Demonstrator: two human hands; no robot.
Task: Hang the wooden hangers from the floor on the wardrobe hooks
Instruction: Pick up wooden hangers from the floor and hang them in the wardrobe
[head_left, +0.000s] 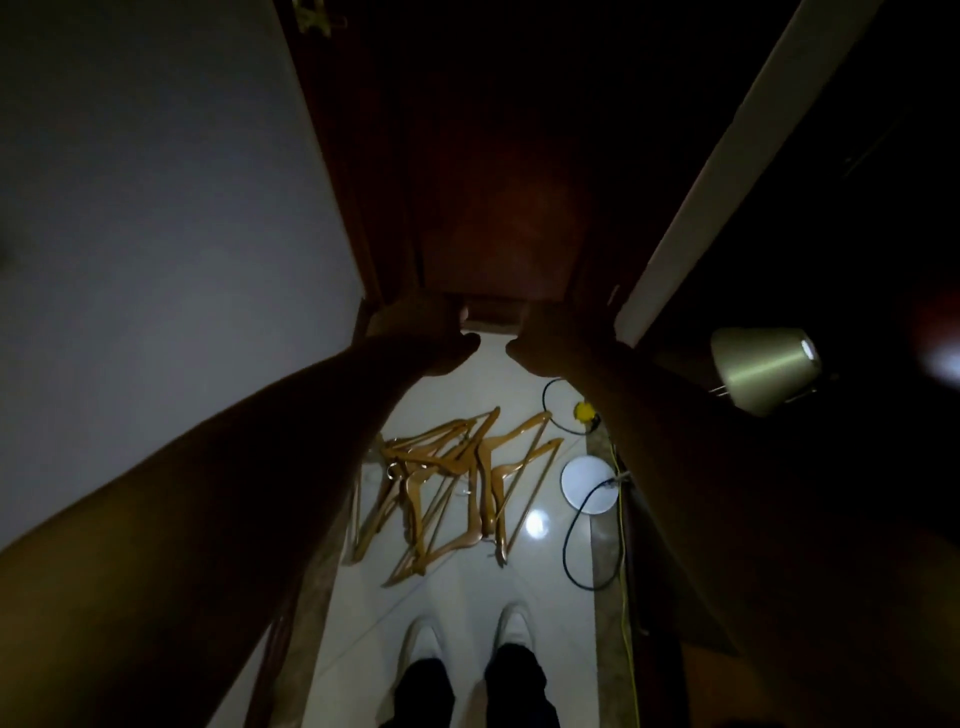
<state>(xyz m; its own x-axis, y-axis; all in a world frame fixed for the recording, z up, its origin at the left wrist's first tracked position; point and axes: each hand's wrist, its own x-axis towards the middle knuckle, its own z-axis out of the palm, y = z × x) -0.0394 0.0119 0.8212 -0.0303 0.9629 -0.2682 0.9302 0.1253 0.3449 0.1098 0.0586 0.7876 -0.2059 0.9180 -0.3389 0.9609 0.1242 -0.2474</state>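
Presently, head view. Item: wooden hangers (457, 483), heaped on the pale floor (467, 597) toward six o'clock, none in hand that I can see. Item: left hand (431, 338) and right hand (550, 343), side by side at centre before the dark wardrobe (493, 182); too shadowed to tell their grip. Item: lamp (763, 369), three o'clock. No hanger is seen hung, so I judge the whole heap left to do.

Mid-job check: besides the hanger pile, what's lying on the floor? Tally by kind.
Black cable stretches: 2, perhaps one cable, the join hidden by an arm
Yellow cable: 1
Yellow plug: 1
White disc: 1
Shoes: 2
Total: 7
Hangers: overlapping, count unclear
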